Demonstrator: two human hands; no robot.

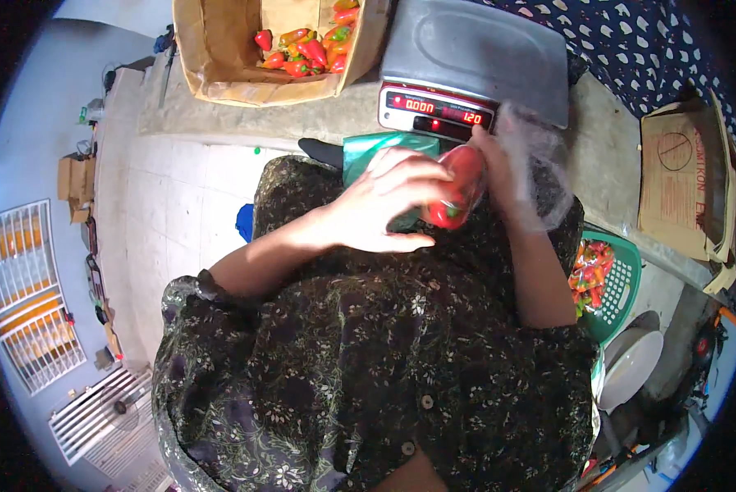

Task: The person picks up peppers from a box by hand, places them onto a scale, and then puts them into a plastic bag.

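Observation:
A clear plastic bag of red peppers (464,184) hangs over my lap, just below the front of a digital scale (479,49). My right hand (499,168) grips the bag from its right side, partly hidden behind it. Loose clear plastic (544,184) trails over that wrist, slightly blurred. On the bag's left, my left hand (388,197) has its fingers spread and curved, the thumb apart. Its fingertips overlap the bag's edge; whether they press on it I cannot tell. The scale's grey pan holds nothing, and its red display is lit.
A cardboard box (220,82) with several red, orange and green peppers stands left of the scale. Green plastic (384,148) lies across my lap. To my right are a green basket (625,287) holding bagged peppers, a white basin (635,369) and another cardboard box (676,184).

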